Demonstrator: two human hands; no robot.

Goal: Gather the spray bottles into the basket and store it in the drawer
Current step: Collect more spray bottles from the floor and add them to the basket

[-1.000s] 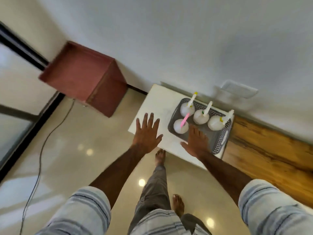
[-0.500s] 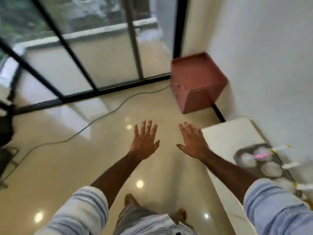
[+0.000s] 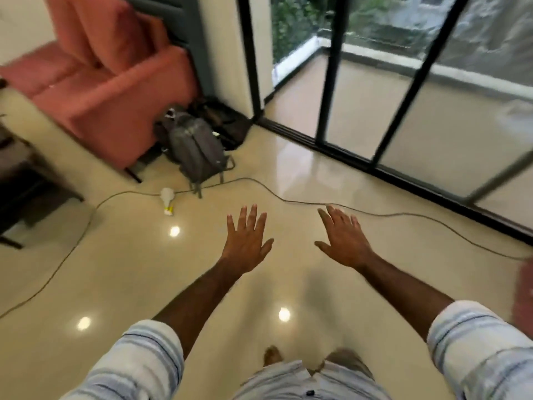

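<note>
A white spray bottle with a yellow nozzle lies on its side on the cream floor, left of centre, close to a cable. My left hand hovers palm down over the floor to the right of the bottle and nearer to me, fingers spread and empty. Palm down too, my right hand is held out beside it with nothing in it. The basket, the other bottles and the drawer are out of view.
A long cable snakes across the floor ahead of my hands. A grey backpack leans beside a pink sofa at the back left. Dark-framed glass doors run along the right. A dark low table stands at the left edge.
My view has swung left, away from the white table with the basket of bottles, past the red box, to the sofa corner. Both hands stay outstretched and empty.
</note>
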